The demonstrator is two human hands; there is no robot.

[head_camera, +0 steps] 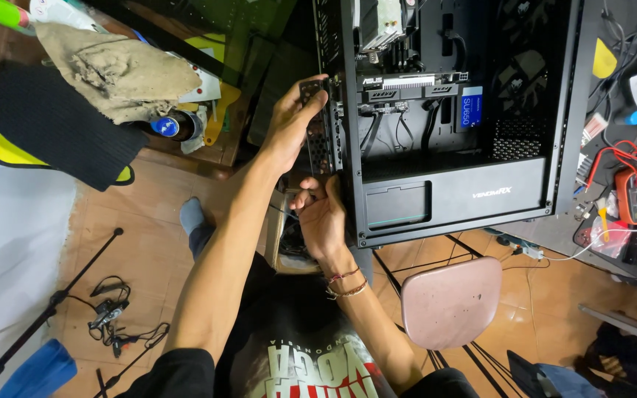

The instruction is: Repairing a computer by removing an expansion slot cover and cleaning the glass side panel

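A black computer case (466, 199) stands open in front of me, with a graphics card (414, 87) and cables inside. My left hand (294, 121) reaches up to the case's perforated rear panel (318, 140), and its fingers grip the panel's edge. My right hand (322, 219), with string bracelets on the wrist, is curled lower at the same rear edge. It seems to pinch a thin dark tool (283, 211), though what the tool is stays unclear.
A pink stool (451, 302) stands right of my right arm. A red multimeter (634, 195) and wires lie at the far right. A black-and-yellow cushion (53, 125), a rag (119, 70) and a bottle (171, 125) sit at left. A stand pole (46, 306) and cables (112, 317) lie on the floor.
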